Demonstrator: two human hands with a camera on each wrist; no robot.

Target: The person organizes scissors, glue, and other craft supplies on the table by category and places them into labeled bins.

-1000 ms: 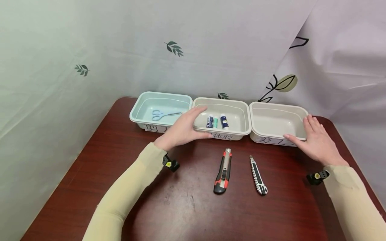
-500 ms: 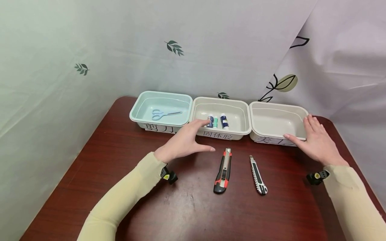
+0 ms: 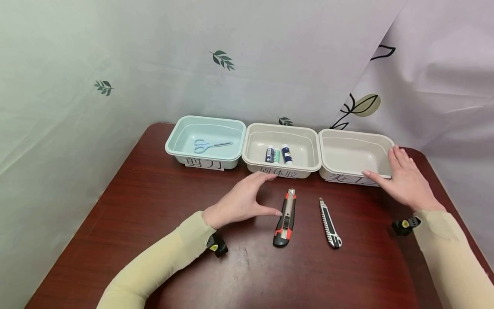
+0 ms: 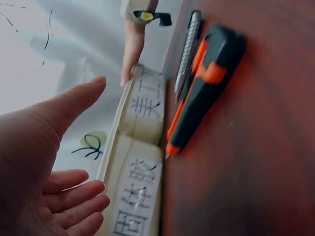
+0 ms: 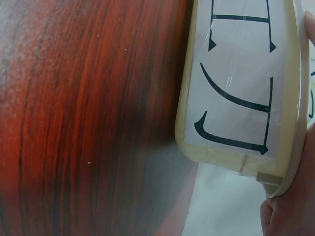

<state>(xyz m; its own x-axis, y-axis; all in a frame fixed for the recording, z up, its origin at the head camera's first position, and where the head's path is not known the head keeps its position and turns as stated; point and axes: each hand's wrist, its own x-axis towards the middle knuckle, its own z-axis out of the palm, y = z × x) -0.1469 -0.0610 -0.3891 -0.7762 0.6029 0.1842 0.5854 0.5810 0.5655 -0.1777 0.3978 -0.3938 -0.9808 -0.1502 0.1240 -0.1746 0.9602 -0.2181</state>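
Observation:
My left hand [image 3: 241,199], thumb and fingers spread apart and holding nothing, hovers left of a red-and-black utility knife [image 3: 286,221]. Its thumb tip overlaps the knife's body in the head view. In the left wrist view that knife [image 4: 209,93] lies beyond the spread fingers. A slimmer silver-and-black utility knife [image 3: 330,225] lies to its right, blade end toward the bins. My right hand [image 3: 409,184] rests at the right front corner of the right beige bin [image 3: 356,133], fingers straight along its side and thumb over the front rim. The right wrist view shows its labelled front [image 5: 236,98].
A middle beige bin [image 3: 281,127] holds three glue sticks [image 3: 287,154]. Left of it, a light-blue bin [image 3: 210,120] contains blue-handled scissors [image 3: 202,147]. All bins stand in a row at the back of the dark red table [image 3: 162,206], against a cloth backdrop [image 3: 154,64].
My left hand has moved from the middle bin's left edge down toward me, ending beside the red-and-black utility knife. My right hand stays at the right bin's corner.

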